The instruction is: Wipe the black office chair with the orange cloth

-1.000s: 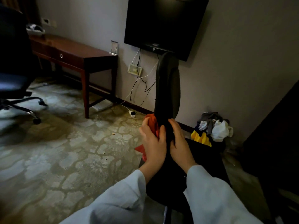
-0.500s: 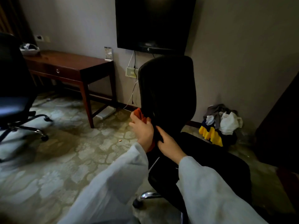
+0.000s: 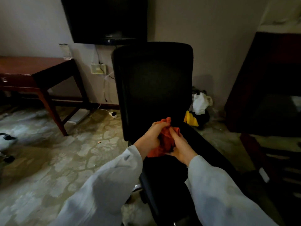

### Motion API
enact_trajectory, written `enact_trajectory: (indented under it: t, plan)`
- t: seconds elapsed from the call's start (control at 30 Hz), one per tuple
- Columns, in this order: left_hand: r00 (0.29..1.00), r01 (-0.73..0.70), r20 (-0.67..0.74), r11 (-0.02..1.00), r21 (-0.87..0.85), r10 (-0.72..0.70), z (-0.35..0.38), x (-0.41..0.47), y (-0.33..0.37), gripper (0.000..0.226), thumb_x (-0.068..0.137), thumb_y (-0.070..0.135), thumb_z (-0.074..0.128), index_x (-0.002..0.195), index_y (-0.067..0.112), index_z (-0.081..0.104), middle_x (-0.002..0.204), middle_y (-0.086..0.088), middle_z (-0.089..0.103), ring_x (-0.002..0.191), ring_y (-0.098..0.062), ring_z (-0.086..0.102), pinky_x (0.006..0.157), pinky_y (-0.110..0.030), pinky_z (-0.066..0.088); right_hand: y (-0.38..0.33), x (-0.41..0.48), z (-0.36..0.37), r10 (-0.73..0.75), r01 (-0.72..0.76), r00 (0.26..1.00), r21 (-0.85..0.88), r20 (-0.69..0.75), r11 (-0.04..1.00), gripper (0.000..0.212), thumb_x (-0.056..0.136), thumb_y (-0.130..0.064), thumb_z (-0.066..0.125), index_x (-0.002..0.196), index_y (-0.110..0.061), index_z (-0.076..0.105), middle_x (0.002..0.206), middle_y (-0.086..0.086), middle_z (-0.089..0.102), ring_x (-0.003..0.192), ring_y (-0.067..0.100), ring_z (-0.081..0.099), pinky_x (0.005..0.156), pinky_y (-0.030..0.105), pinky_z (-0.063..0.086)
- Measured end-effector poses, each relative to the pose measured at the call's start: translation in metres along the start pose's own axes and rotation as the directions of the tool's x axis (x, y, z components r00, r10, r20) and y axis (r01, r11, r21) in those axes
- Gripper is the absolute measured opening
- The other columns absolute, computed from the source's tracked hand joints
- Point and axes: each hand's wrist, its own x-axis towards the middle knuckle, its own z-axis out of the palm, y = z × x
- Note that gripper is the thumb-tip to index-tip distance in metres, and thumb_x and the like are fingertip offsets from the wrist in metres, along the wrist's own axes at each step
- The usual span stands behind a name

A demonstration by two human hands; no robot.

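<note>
The black office chair [image 3: 153, 82] stands right in front of me, its backrest facing me and its seat running toward the bottom of the view. The orange cloth [image 3: 165, 141] is bunched up between both hands, just above the rear of the seat at the foot of the backrest. My left hand [image 3: 150, 136] grips the cloth from the left, fingers curled over its top. From the right, my right hand [image 3: 180, 146] holds the same cloth with thumb and fingers round it. Both arms wear pale sleeves.
A dark wooden desk [image 3: 37, 70] stands at the left against the wall. A black TV [image 3: 105, 20] hangs above the chair, cables and a plug [image 3: 113, 114] below it. A pile of clothes [image 3: 198, 108] lies right of the chair. Dark furniture [image 3: 267, 88] fills the right side.
The chair has turned from side-on to facing me with its backrest. Both hands moved from the backrest's edge to its base, and the right hand now holds the cloth too.
</note>
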Motion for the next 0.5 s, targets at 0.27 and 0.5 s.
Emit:
enact_trajectory:
  t: [0.27,0.5]
  plan:
    - [0.964,0.186,0.063,0.821,0.540,-0.260,0.127,0.023,-0.089,0.022,0.091,0.023,0.059,0.107,0.027,0.044,0.094,-0.006,0.053,0.078,-0.023,0.053,0.062,-0.046,0.047,-0.003,-0.027,-0.177,-0.093,0.110,0.938,0.035,-0.333,0.993,0.024,0.095,-0.019,0.056,0.118,-0.011,0.058,0.103,0.014,0.068,0.089,0.026,0.067,0.073,0.038,0.056]
    - [0.917,0.124,0.266,0.847,0.517,-0.297,0.238,0.060,-0.183,0.046,0.092,0.017,0.060,0.130,0.028,0.036,0.105,-0.002,0.053,0.089,-0.023,0.058,0.064,-0.039,0.056,-0.013,-0.073,-0.304,-0.036,0.150,0.867,0.193,-0.496,0.970,0.031,0.091,-0.017,0.059,0.122,-0.017,0.056,0.113,0.014,0.064,0.099,0.028,0.064,0.072,0.038,0.054]
